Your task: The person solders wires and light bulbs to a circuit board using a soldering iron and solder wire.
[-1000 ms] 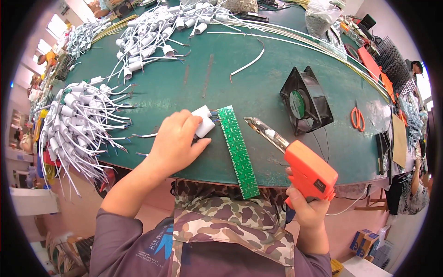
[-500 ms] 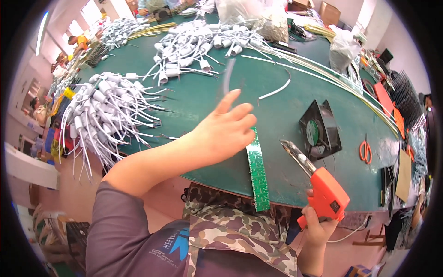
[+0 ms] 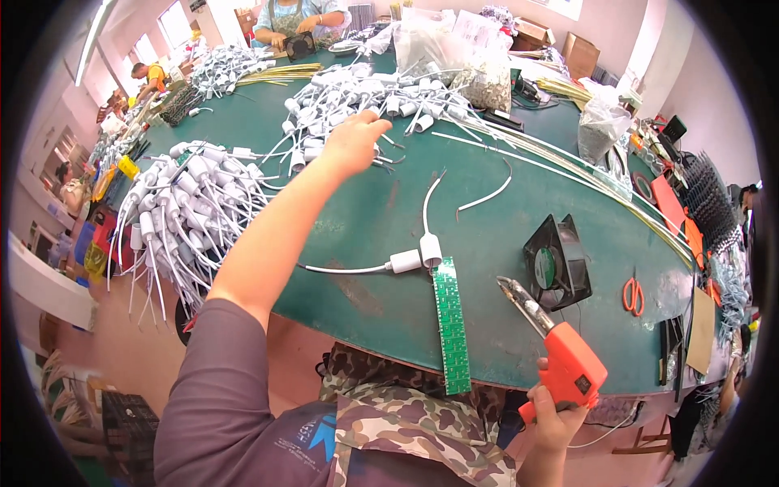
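My left hand reaches across the table to the near edge of a heap of white cylinders with cables. Its fingers are apart and I see nothing held in them. In my right hand, at the lower right, is an orange soldering gun, its metal tip pointing up and left. A narrow green circuit board strip lies near the table's front edge, reaching slightly over it. At its far end rest two white cabled cylinders, one lying sideways and one on end.
A black fan stands right of the strip, with orange-handled scissors beyond. Another bundle of white cylinders overhangs the left edge. A loose white cable lies mid-table. A co-worker's hands are at the far side.
My left hand has moved from above the strip's far end away to the heap. The two cylinders at the strip's end are now uncovered. My right hand keeps the soldering gun.
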Demonstrator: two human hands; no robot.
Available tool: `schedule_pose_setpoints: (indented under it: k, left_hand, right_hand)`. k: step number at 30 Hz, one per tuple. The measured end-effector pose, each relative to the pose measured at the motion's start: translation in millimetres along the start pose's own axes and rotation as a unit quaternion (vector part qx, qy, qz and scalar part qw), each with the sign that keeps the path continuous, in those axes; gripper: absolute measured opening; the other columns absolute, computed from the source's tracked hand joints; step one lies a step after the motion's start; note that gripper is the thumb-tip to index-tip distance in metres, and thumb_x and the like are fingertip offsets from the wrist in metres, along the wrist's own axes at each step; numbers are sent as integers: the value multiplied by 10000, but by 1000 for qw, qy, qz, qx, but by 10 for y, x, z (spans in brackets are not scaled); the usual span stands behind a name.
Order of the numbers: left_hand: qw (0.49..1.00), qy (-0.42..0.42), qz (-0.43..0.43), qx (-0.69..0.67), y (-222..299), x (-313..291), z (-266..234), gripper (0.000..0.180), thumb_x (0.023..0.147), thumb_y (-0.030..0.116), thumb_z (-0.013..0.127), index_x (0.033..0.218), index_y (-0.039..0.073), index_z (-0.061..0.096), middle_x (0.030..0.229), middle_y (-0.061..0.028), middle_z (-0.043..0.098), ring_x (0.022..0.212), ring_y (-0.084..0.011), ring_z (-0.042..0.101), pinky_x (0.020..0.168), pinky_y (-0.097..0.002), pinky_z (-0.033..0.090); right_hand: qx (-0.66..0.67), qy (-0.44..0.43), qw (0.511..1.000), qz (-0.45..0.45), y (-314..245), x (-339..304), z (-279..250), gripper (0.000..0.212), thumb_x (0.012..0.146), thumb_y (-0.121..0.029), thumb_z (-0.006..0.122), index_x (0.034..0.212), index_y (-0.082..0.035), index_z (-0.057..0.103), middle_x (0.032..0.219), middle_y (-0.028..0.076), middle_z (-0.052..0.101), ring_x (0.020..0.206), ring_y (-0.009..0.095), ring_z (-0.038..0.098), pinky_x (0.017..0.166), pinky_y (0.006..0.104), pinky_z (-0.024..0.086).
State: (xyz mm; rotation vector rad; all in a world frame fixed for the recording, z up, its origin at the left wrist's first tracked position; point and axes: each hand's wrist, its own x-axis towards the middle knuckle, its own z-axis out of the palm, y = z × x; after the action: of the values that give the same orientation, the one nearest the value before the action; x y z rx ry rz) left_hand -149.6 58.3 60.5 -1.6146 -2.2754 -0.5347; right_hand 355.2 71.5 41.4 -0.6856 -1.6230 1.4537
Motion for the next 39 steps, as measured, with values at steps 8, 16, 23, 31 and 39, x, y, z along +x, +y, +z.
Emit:
schedule_pose_setpoints:
  k: [8,16,23,31,39]
  left_hand:
    - [975,-185,59,111,-459,177,199,391,782,16,627,1148,155,637,1313,-84,554,1261,-281,487,1030,-428,404]
    - [959,123,176,-183,415,86,-456,338,764,85,757,1039,45,565,1032,-114,590,933,-324,593,797,-362,490]
    - [945,-93,294,-109,1318,-831,-887,218,733,143,736,849,50,576,863,-104,574,783,-325,591,684,-409,469]
    - [943,-178,202,-194,1384,-1524,-445,277,761,90,712,1022,76,621,939,-91,613,824,-317,604,693,-411,471]
    - [954,-44,131,-265,1529,-1652,-122,252,720,-20,665,952,30,583,940,-131,583,812,-318,580,690,-409,473]
  right_hand:
    - [14,-11,1000,19,1,22,59,479,809,24,631,1258,77,474,1125,219,632,693,123,617,631,256,529]
    - [42,7,999,-6,-44,54,140,430,798,69,639,1217,95,544,993,137,668,620,92,568,602,240,487]
    - [3,-19,1000,-9,78,-32,35,479,828,3,632,1277,70,483,1153,221,632,728,143,621,657,285,533]
    - [21,-36,999,10,103,-98,2,468,796,74,646,1245,85,516,1116,193,648,855,162,625,798,303,500]
    - [16,-38,999,13,112,-93,44,465,794,65,671,1233,90,519,1066,176,657,808,139,616,751,280,499]
